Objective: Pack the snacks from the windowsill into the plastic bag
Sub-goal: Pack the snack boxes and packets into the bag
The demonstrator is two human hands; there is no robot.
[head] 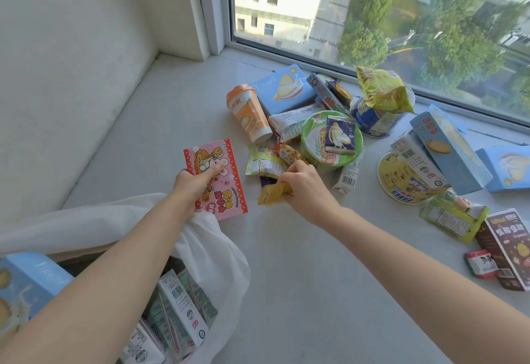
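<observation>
head view, only one. landmark = green noodle bowl [312,141], sitting on the windowsill [286,277] in the middle of the snack pile.

left hand [190,184]: well left of the bowl, fingers curled round the lower left edge of a pink box [226,191], thumb pressed on its printed face. box is off the sill surface, tilted, long side running away from the camera.

right hand [304,188]: just in front of the bowl, fingers clenched in a pinch on a small yellow packet [274,193]. packet sticks out to the left of the hand. knuckles sit beside loose small wrappers at the bowl's front-left.

plastic bag [218,251]: white, front-left of the bowl, mouth open right below the left hand. can't tell if that hand also grips the bag's edge. inside: several milk cartons [180,309] and a light blue box [25,286] at the far left.

unpacked: orange cup [248,114] on its side left of the bowl, blue biscuit box [282,89] behind-left, yellow-green chip bag [383,89] behind-right, yellow bowl [401,183] right, brown box [507,249] far front-right. a dark blue packet [339,134] lies on the bowl's lid.
</observation>
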